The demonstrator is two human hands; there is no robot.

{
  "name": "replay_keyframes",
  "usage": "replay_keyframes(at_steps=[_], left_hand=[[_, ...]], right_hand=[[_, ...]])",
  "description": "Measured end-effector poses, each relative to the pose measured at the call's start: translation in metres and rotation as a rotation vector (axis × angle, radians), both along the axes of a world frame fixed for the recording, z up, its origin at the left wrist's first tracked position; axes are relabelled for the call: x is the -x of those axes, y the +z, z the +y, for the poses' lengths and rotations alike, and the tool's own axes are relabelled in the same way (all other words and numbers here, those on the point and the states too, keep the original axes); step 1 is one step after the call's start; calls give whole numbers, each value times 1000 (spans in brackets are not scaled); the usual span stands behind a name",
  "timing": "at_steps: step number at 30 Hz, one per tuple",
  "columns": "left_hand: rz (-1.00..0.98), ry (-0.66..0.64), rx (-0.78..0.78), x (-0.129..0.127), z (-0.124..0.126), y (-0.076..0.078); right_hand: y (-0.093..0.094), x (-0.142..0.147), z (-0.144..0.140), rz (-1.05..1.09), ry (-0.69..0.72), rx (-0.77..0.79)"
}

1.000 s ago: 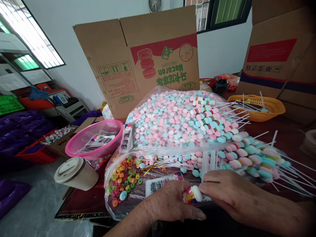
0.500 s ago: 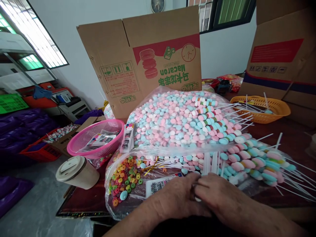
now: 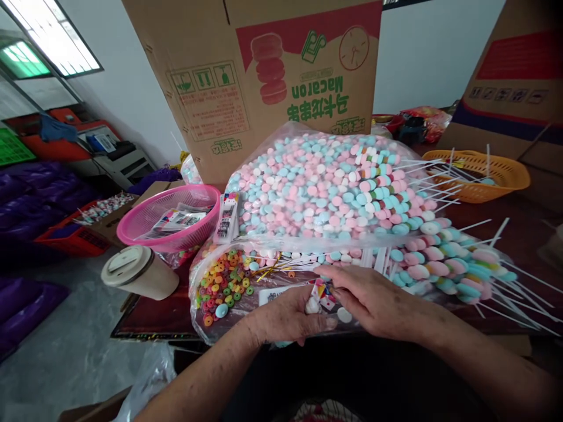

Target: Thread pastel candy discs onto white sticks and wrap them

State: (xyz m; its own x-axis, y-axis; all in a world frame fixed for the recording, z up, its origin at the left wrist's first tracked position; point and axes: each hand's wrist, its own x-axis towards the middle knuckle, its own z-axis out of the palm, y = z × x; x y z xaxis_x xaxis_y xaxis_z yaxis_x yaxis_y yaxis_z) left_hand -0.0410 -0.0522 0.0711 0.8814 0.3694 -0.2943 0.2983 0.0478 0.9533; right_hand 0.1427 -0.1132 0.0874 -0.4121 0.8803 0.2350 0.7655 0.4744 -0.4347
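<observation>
My left hand [image 3: 285,313] is closed around a small printed plastic bag [image 3: 324,293], its colourful end standing out above the fingers. A white candy shows at the thumb, and a bit of pale blue shows beneath the hand. My right hand [image 3: 378,302] pinches the bag's printed end from the right, and its fingertips are partly hidden. Under the hands lies a clear plastic sheet with ring candies [image 3: 224,281] at its left and a flat printed bag [image 3: 277,295]. Just behind is a big clear bag of pink, blue and white candies [image 3: 299,187].
Candy skewers on white sticks [image 3: 444,264] are piled at the right. A pink basket [image 3: 127,225] of printed bags and a lidded cup [image 3: 147,281] stand at the left. An orange basket [image 3: 505,184] and a tall cardboard box [image 3: 202,70] stand behind.
My hands have drawn slightly apart, and the colourful end of the printed bag has come into sight between them. The camera view has tilted down.
</observation>
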Motion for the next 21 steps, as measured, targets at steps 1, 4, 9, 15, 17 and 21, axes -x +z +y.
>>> replay_keyframes(at_steps=[1, 4, 9, 15, 17, 21], left_hand=[[20, 30, 11, 2, -2, -2], [115, 153, 56, 12, -7, -9], [38, 419, -7, 19, -19, -25], [-18, 484, 156, 34, -28, -39], [-85, 410, 348, 47, -28, -41], [-111, 401, 369, 63, -28, -43]], right_hand=[[-1, 2, 3, 5, 26, 27], [-4, 3, 8, 99, -3, 40], [-22, 19, 5, 463, -255, 282], [-50, 68, -2, 580, -160, 392], [-53, 74, -4, 484, -209, 236], [-54, 83, -5, 385, -211, 82]])
